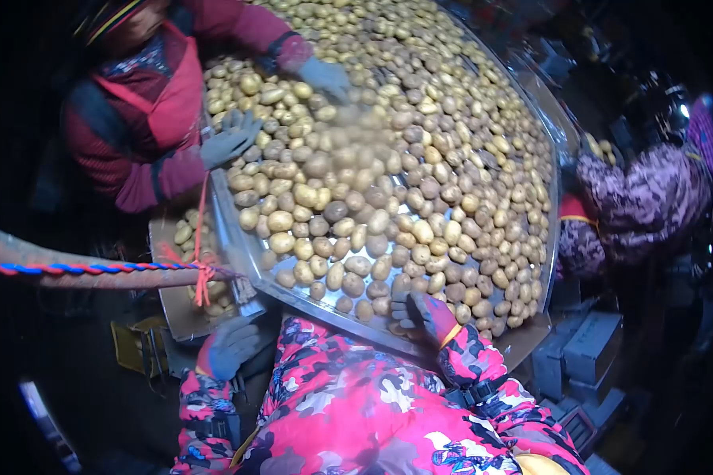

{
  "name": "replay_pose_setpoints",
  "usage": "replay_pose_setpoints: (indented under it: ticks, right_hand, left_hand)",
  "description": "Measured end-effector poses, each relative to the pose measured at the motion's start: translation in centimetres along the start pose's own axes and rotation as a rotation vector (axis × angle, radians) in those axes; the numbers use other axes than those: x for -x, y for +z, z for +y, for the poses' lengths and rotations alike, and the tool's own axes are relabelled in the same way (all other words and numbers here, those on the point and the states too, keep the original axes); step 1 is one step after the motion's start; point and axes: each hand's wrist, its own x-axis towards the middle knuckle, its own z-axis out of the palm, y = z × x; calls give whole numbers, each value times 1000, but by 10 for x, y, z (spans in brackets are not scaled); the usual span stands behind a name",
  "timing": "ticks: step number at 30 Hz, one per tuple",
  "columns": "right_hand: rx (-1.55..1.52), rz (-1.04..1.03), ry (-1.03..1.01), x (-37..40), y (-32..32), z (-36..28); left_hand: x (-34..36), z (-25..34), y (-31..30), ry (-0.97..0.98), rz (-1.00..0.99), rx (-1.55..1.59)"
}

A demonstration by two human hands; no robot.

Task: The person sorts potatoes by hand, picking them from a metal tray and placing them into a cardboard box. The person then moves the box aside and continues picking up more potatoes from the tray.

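A wide metal sorting table (249, 257) is heaped with several small yellow-brown potatoes (388, 182). My right hand (424, 313), in a dark glove with a red camouflage sleeve, rests at the table's near edge, its fingers spread against the nearest potatoes. My left hand (234, 344), in a grey glove, hangs below the table's near-left corner with fingers apart and nothing in it.
A co-worker in red at the top left has two grey-gloved hands (230, 138) on the potatoes. Another person in a purple patterned jacket (634, 206) stands at the right. A cardboard box (178, 309) of potatoes sits left of the table, beside a pole wrapped in red-blue rope (95, 269). Grey crates (590, 348) lie lower right.
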Motion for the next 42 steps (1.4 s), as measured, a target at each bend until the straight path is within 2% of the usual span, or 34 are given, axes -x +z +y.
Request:
replay_pose_setpoints:
  ticks: [1,2,3,5,6,7,9,10,11,13,14,15,17,18,19,21,23,25,26,28,31,33,35,37,42]
  right_hand:
    - [22,37,-36,13,-2,4]
    - [43,82,-64,23,-4,8]
    - [-65,17,-59,26,-21,27]
    - [-47,6,-151,28,-52,77]
    - [-113,-9,-172,55,-39,66]
    - [-77,-20,-235,44,-55,99]
    - [76,138,-109,88,-37,79]
    - [-60,77,-149,88,-46,102]
    - [-128,88,-162,97,-47,109]
    - [-267,99,-181,117,-45,128]
    - [-154,140,-233,110,-60,157]
    - [-204,148,-261,121,-56,164]
    - [-301,144,-306,140,-54,164]
    - [-332,160,-244,149,-58,167]
    - [-349,162,-371,154,-60,179]
    - [-356,235,-431,171,-77,200]
    - [-450,486,-453,195,-95,206]
    - [-356,912,-483,196,-119,217]
    - [-231,1035,-471,195,-138,224]
    - [27,1265,-439,187,-173,235]
    - [624,1289,-386,170,-156,170]
    - [869,1171,-582,145,-123,112]
    - [1020,1029,-665,105,-107,78]
    - [1028,891,-563,76,-86,35]
    - [1455,888,-303,5,-96,19]
  left_hand:
    - [-13,10,37,1,-61,-296]
    - [-34,8,50,22,-89,-269]
    - [-59,0,61,44,-135,-248]
    - [-110,-9,84,386,-187,-904]
    - [-132,-14,101,592,-223,-1215]
    - [-150,-17,129,714,-303,-1328]
    - [-171,-26,193,971,-444,-1538]
    - [-179,-40,216,1093,-537,-1618]
    - [-185,-50,242,1109,-693,-1626]
    - [-192,-87,268,1106,-827,-1798]
    - [-189,-100,278,1073,-893,-1897]
    - [-189,-114,280,1081,-946,-1961]
    - [-190,-118,281,1090,-1069,-1972]
    - [-197,-111,277,1177,-1074,-1936]
    - [-206,-97,273,1033,-1088,-2029]
    - [-211,-71,265,1160,-975,-2069]
    - [-197,-43,277,830,-589,-2067]
    - [-211,-26,239,1181,-358,-2190]
    - [-214,-20,222,1289,-379,-2214]
    - [-205,-20,194,1180,-298,-2163]
    - [-195,-29,157,1095,-162,-2073]
    - [-192,-37,142,1066,-76,-1999]
    - [-184,-46,158,1034,-22,-1943]
    - [-183,-52,163,1055,-19,-1917]
    - [-173,-46,171,1053,-101,-1863]
